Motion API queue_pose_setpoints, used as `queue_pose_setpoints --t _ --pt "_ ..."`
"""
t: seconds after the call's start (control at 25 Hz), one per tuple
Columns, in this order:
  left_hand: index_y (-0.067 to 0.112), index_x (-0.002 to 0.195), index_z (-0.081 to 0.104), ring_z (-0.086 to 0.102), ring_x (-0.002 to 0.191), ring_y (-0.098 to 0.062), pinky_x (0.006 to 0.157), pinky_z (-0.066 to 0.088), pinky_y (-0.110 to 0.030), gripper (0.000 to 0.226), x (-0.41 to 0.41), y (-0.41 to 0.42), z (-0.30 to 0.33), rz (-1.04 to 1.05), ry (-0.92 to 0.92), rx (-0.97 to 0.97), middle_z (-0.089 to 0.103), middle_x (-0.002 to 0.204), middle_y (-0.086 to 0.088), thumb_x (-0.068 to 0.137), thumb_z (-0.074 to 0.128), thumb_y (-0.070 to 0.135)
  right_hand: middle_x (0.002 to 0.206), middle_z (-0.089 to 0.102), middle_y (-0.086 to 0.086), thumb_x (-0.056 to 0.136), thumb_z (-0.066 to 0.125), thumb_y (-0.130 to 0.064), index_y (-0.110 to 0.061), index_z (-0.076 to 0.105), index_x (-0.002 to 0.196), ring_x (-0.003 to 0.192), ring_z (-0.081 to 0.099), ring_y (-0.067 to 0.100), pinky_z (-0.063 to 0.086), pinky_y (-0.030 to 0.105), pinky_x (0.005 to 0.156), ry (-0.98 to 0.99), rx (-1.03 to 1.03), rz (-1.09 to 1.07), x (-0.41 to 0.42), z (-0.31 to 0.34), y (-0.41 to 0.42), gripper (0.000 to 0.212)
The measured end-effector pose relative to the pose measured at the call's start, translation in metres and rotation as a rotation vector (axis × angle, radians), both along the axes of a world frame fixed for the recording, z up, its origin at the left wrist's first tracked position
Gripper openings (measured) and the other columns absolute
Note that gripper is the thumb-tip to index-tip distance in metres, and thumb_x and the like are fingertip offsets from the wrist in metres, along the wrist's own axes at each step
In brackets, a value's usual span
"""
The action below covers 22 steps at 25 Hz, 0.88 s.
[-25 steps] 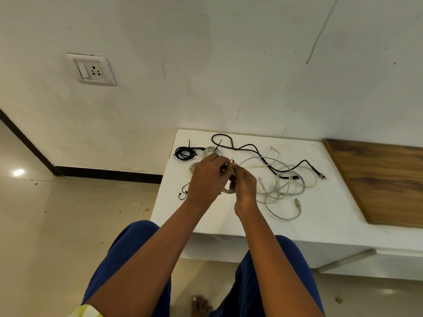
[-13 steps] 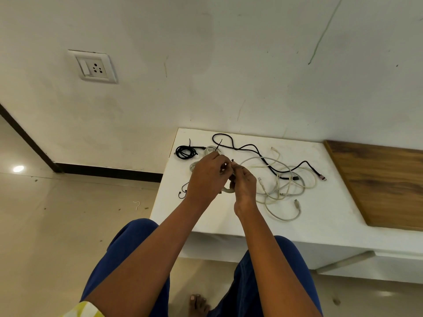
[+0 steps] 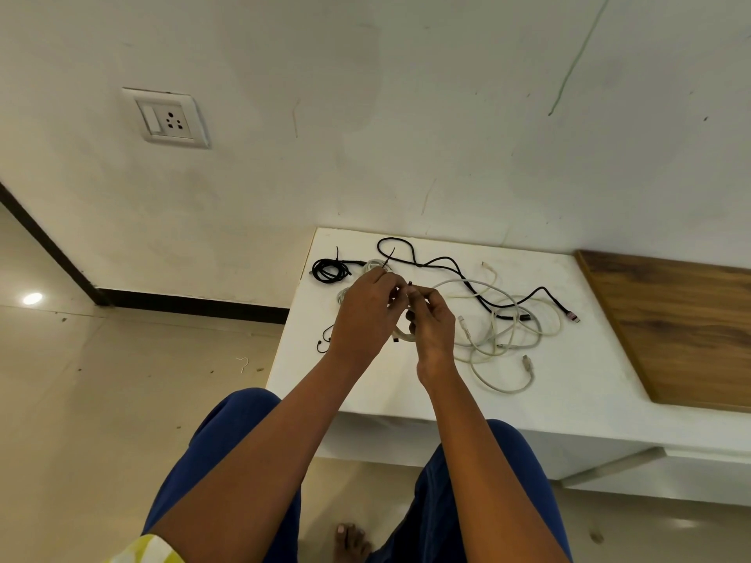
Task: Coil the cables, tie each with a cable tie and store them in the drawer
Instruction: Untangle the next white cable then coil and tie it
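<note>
My left hand (image 3: 367, 314) and my right hand (image 3: 433, 325) meet above the white table (image 3: 406, 384). Between them they hold a coiled white cable (image 3: 402, 333), mostly hidden by the fingers. A thin black cable tie (image 3: 409, 284) is pinched at the fingertips of both hands. A tied black cable coil (image 3: 330, 271) lies at the table's far left corner. A loose black cable (image 3: 455, 270) and tangled white cables (image 3: 504, 331) lie to the right of my hands.
Another white coil (image 3: 372, 265) peeks out behind my left hand. A small black tie (image 3: 323, 343) lies near the table's left edge. A wooden panel (image 3: 682, 331) adjoins the table on the right. A wall socket (image 3: 168, 119) is at upper left.
Both hands stay together over the coil with only small finger movements at the tie. The camera has shifted slightly.
</note>
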<state>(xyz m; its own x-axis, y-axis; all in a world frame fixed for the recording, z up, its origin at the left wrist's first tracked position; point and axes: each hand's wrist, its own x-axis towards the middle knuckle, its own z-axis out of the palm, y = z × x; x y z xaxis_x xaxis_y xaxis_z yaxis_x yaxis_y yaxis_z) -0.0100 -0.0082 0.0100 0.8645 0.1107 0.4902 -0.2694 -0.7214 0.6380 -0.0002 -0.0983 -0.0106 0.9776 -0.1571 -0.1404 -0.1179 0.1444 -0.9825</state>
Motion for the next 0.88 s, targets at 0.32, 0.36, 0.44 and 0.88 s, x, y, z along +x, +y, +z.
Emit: queue_pose_setpoints --t 0.32,0.36,0.44,0.88 --pt "-0.001 0.087 0.068 0.058 0.071 -0.023 0.066 0.049 -0.039 0.01 -0.0015 -0.0007 0.0026 -0.006 -0.005 0.018 0.062 0.082 -0.012 0.085 0.063 0.007 0.069 0.059 -0.008 0.093 0.054 -0.022 -0.024 0.064 0.078 0.062 0.051 0.004 0.042 0.011 0.054 0.01 -0.026 -0.014 0.0006 -0.0019 -0.0004 0.017" --pt "-0.002 0.087 0.068 0.057 0.071 -0.023 0.067 0.048 -0.039 0.01 -0.0011 -0.0007 0.0027 -0.008 -0.003 0.022 0.063 0.083 -0.013 0.085 0.063 0.007 0.069 0.059 -0.008 0.093 0.054 -0.022 -0.024 0.064 0.078 0.061 0.051 0.004 0.041 0.011 0.054 0.007 -0.033 -0.014 0.0006 -0.0023 -0.0005 0.018" --pt "-0.002 0.09 0.068 0.058 0.073 -0.024 0.068 0.049 -0.038 0.011 -0.0006 -0.0001 0.0021 -0.011 -0.004 0.041 0.063 0.085 -0.013 0.086 0.062 0.008 0.067 0.059 -0.008 0.093 0.054 -0.022 -0.023 0.064 0.08 0.058 0.051 0.0 0.042 0.009 0.053 -0.017 -0.054 -0.011 0.0007 -0.0029 -0.0005 0.017" --pt "0.008 0.1 0.072 0.062 0.085 -0.009 0.074 0.043 -0.005 0.016 0.0081 0.0055 -0.0029 -0.002 0.226 -0.434 0.07 0.096 -0.003 0.086 0.066 0.011 0.078 0.068 -0.012 0.094 0.053 -0.028 -0.022 0.064 0.088 0.077 0.063 0.004 0.048 0.02 0.071 -0.123 -0.206 0.087 0.0019 -0.0076 -0.0025 0.013"
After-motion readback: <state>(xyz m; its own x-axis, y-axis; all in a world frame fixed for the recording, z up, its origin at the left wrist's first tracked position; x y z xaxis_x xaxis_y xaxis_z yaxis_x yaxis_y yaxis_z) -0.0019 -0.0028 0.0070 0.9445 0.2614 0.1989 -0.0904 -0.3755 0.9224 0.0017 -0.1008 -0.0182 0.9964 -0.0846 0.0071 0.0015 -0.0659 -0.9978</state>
